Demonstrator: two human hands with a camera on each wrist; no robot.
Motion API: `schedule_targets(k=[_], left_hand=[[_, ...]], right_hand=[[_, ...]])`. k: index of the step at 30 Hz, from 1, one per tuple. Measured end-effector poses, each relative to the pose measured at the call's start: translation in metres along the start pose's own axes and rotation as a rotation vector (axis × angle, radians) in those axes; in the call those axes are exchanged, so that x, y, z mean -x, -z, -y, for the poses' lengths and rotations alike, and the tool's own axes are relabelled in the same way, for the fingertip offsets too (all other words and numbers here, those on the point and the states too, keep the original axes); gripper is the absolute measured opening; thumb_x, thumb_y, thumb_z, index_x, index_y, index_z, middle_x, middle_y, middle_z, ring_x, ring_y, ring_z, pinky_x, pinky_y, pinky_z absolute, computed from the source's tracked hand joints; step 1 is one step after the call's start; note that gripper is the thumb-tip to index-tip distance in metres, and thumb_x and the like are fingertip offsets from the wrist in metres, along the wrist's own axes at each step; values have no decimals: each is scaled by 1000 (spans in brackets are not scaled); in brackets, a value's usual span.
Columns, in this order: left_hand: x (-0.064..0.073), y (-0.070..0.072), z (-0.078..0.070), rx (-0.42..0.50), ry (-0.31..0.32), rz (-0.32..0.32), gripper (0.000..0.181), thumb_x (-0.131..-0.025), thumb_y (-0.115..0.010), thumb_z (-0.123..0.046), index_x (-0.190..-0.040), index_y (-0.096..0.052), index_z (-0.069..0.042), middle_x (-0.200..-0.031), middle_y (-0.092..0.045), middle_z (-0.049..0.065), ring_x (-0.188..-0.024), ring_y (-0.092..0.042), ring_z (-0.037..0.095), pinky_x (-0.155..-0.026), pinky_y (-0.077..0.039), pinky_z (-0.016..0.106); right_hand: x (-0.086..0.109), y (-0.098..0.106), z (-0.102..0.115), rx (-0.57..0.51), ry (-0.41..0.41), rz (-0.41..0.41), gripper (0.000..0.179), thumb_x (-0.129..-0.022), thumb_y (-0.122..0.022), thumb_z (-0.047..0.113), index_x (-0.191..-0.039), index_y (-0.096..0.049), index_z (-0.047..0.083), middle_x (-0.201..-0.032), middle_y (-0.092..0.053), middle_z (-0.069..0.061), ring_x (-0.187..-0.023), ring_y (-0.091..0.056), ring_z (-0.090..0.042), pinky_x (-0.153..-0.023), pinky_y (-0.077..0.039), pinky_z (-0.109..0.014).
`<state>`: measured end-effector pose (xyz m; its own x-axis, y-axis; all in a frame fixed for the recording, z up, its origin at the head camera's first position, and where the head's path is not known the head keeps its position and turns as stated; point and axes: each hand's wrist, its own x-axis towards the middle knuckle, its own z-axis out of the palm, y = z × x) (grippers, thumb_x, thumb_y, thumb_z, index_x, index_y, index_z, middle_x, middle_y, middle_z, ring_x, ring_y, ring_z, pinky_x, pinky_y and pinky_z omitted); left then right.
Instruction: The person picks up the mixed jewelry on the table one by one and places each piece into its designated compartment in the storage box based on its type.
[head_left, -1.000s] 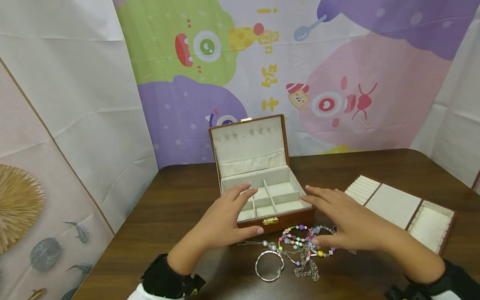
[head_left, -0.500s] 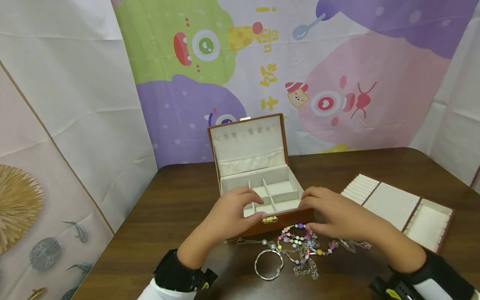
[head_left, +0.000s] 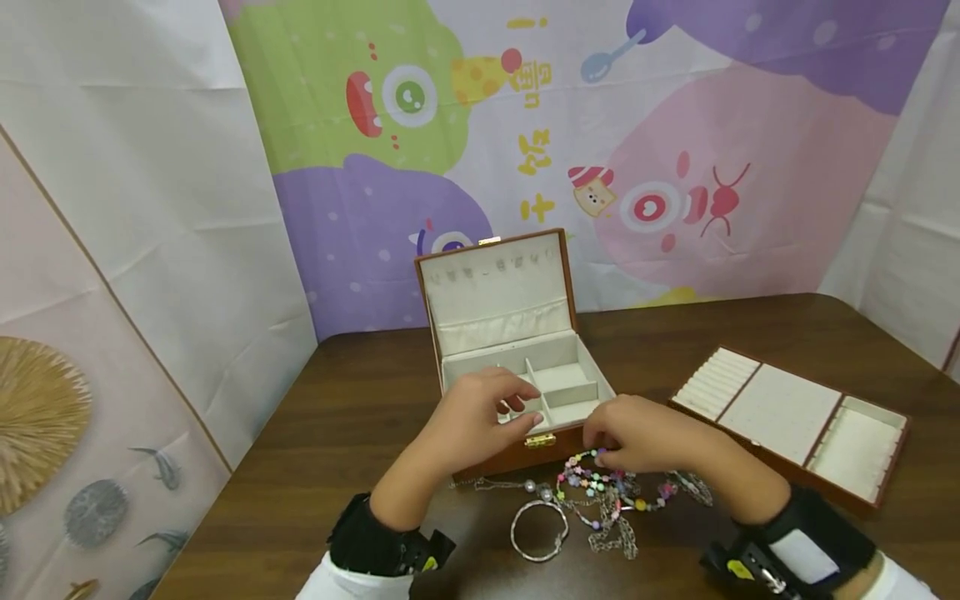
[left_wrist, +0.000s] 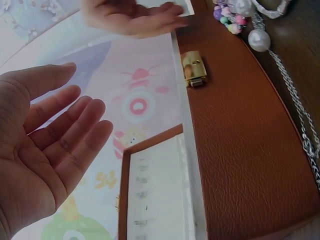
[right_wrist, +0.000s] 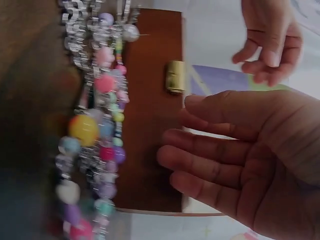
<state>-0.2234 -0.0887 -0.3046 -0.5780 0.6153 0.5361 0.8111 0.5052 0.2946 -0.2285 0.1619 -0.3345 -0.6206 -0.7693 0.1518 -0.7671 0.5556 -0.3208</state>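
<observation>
1. Brown leather jewellery box (head_left: 517, 458) with cream compartments, lid raised, stands on the dark wooden counter (head_left: 360, 400); over its front hangs the left grip (head_left: 468, 421), fingers loosely bent, apart, holding nothing.
2. Right grip (head_left: 648, 433), also apart and holding nothing, is near the box's front right corner.
3. Tangled multicoloured bead strings (head_left: 588, 481) and silver chains (head_left: 617, 538) lie before the box, beside a round silver bangle (head_left: 513, 535).
4. Brown-edged cream tray (head_left: 780, 412) lies to the right.
</observation>
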Motion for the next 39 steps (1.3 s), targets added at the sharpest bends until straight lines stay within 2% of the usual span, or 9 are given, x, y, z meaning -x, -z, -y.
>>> schedule_targets(k=[6, 13, 21, 29, 32, 39], left_hand=[[2, -2, 3, 32, 6, -2, 17, -82, -78, -12, -97, -72, -5, -90, -70, 5, -75, -66, 15, -67, -55, 27], [-1, 2, 6, 26, 0, -4, 17, -82, -78, -12, -97, -72, -5, -90, -70, 4, -76, -66, 15, -68, -53, 21], [2, 1, 6, 31, -4, 9, 15, -83, -77, -13, -96, -72, -6, -89, -70, 3, -76, -67, 15, -67, -52, 20], [3, 0, 4, 39, 5, 5, 13, -85, -76, -13, -95, -73, -6, -87, -70, 4, -75, -67, 14, -67, -56, 31], [2, 0, 4, 34, 5, 10, 12, -86, -75, -14, -94, -74, -6, -85, -70, 2, -75, -66, 12, -67, -55, 29], [3, -2, 3, 39, -1, 12, 10, -87, -73, -15, -93, -74, -7, -83, -69, -1, -76, -64, 10, -67, -55, 28]], right_hand=[[-4, -19, -6, -29, -37, 88, 6, -79, -72, 2, -83, -72, 6, -76, -67, 7, -70, -62, -3, -63, -53, -23], [-7, -25, -8, 32, -40, 81, 11, -78, -71, 2, -74, -67, 12, -64, -56, 13, -58, -49, 1, -55, -46, -22], [-6, -30, -5, 41, -51, 90, 19, -79, -71, 1, -70, -62, 15, -65, -52, 14, -57, -46, 0, -52, -43, -21], [-3, -23, -3, 15, -13, 19, 21, -75, -69, 3, -68, -56, 18, -63, -49, 15, -56, -43, 0, -51, -41, -20], [-2, -18, -3, -5, -11, -19, 19, -72, -68, 5, -69, -56, 19, -64, -49, 16, -57, -43, 0, -51, -40, -20], [1, -1, 1, -84, 10, -99, 18, -79, -68, 5, -75, -59, 19, -63, -50, 17, -55, -43, 2, -50, -41, -21]])
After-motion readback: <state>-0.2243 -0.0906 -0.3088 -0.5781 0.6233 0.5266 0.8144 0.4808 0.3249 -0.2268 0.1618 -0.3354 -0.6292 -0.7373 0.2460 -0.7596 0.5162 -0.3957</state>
